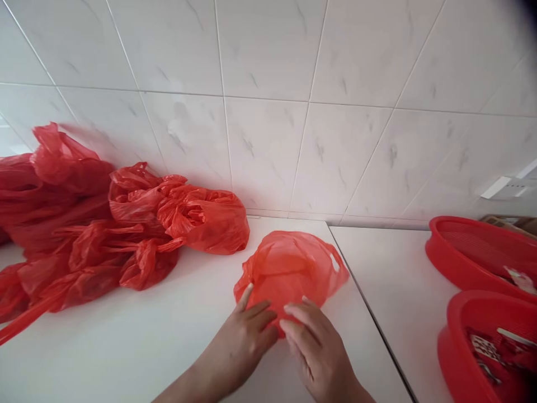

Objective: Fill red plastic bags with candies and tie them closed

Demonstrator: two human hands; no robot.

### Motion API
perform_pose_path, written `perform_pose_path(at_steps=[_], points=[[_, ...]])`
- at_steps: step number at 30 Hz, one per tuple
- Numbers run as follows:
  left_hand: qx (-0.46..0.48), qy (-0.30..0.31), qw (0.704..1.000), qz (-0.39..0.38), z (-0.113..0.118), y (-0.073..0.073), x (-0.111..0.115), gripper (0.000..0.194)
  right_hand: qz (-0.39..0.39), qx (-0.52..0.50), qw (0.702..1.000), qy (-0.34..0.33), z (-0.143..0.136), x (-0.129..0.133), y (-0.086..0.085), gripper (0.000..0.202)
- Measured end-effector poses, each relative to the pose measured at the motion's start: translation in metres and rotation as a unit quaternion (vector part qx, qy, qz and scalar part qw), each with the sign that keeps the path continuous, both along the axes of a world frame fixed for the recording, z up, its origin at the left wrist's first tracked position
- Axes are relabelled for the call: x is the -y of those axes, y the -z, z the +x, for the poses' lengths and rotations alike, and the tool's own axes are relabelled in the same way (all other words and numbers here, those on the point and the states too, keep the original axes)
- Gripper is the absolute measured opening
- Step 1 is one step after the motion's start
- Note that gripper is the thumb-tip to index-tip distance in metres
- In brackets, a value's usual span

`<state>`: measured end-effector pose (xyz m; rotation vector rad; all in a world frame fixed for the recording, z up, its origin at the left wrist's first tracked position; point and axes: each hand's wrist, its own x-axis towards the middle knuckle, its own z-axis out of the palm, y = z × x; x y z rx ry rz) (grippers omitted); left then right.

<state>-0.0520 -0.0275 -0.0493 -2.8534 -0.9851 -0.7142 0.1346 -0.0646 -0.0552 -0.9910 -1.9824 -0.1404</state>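
Observation:
A thin red plastic bag (289, 263) lies puffed up on the white table, with a handle loop on its right side. My left hand (243, 341) is at its near left edge, one finger stretched out along the bag and the others bent together on the film. On the near right edge, my right hand (316, 344) has its fingers curled against the same bag. The fingertips of both hands almost meet at the near edge, where a bit of red film shows between them. Whatever is under the fingers is hidden.
Several filled red plastic bags (201, 218) are heaped on the left against the tiled wall (268, 151). At the right stand two red plastic baskets (451, 341), the nearer holding small dark red and patterned items. A seam (369, 308) runs between two white tabletops.

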Motion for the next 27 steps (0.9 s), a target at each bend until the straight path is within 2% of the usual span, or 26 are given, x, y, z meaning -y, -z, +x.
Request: perform_pose_path(at_steps=[2,4,7,10,12,13,15,17,19,21,23,27], points=[[0.012,0.013,1.000,-0.013,-0.010,-0.002,0.024,0.019,0.029,0.054,0.998,0.002,-0.006,0.008,-0.008,0.029],[0.012,0.026,0.998,-0.052,-0.019,-0.006,0.042,0.017,0.011,0.095,0.994,0.044,-0.005,0.010,-0.012,0.030],[0.008,0.032,0.993,-0.114,-0.026,-0.025,0.058,0.020,-0.113,0.156,0.973,0.125,0.006,0.005,-0.018,0.034],[0.030,0.053,0.988,-0.140,-0.014,-0.049,0.061,0.016,-0.260,0.191,0.934,0.152,0.012,-0.003,-0.024,0.031],[0.009,0.067,0.983,-0.169,0.002,-0.057,0.052,0.006,-0.321,0.204,0.914,0.145,0.011,-0.007,-0.026,0.027],[-0.020,0.054,0.982,-0.177,0.009,-0.057,0.044,0.008,-0.347,0.207,0.905,0.136,0.011,-0.008,-0.025,0.030],[-0.097,-0.025,0.983,-0.154,0.016,-0.050,0.022,0.026,-0.407,0.183,0.888,0.114,0.014,-0.007,-0.021,0.047],[-0.160,-0.120,0.975,-0.099,0.014,-0.041,-0.003,0.045,-0.455,0.100,0.881,0.078,0.023,-0.002,-0.015,0.059],[-0.179,-0.162,0.967,-0.079,0.004,-0.035,-0.024,0.053,-0.479,-0.006,0.877,0.038,0.038,0.004,-0.012,0.050],[-0.155,-0.150,0.973,-0.078,-0.005,-0.036,-0.034,0.050,-0.493,-0.069,0.867,0.001,0.051,0.009,-0.016,0.041],[-0.103,-0.113,0.986,-0.067,-0.007,-0.042,-0.032,0.042,-0.502,-0.084,0.861,-0.009,0.058,0.010,-0.025,0.041],[0.006,0.019,0.998,-0.064,0.005,-0.050,-0.002,0.018,-0.521,-0.140,0.842,0.031,0.057,-0.003,-0.044,0.045]])
